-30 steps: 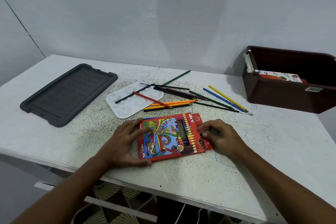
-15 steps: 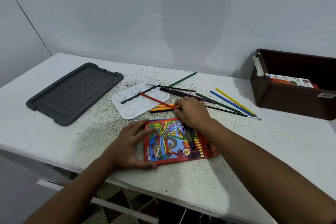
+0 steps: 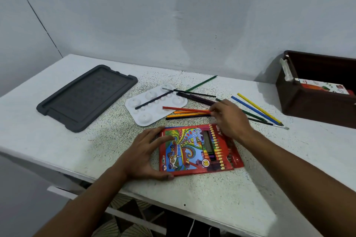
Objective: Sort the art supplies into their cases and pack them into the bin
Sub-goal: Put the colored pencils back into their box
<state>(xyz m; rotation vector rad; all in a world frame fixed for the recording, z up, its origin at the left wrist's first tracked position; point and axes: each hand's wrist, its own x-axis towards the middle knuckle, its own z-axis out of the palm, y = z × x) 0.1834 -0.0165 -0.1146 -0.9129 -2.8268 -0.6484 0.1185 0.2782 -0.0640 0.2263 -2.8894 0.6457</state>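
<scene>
Left hand [image 3: 143,157] is spread flat on the near-left corner of the colour pencil box [image 3: 194,150], fingers on the cover and thumb at the near edge. I read that as pinning the box so it doesn't slide while pencils go in. The box lies flat on the table [image 3: 250,188], window side up, a few pencils visible through the window.

Right hand [image 3: 230,119] reaches over the box's far edge with fingertips on the end of the red pencil [image 3: 185,109]. It looks like a pinch, but I can't tell if the grip is closed. That pencil lies across the corner of the white palette [image 3: 154,107], orange and black pencils just beside it.

More loose pencils fan out right of the hand: blue [image 3: 254,110], yellow [image 3: 258,107] and green ones, plus a thin brush. Another brush rests on the palette. Grey lid [image 3: 86,98] is well apart at left.

Brown bin [image 3: 316,102] is cut off at the right edge; one printed box inside, the rest hidden. The right hand hides the box's opening flap.
</scene>
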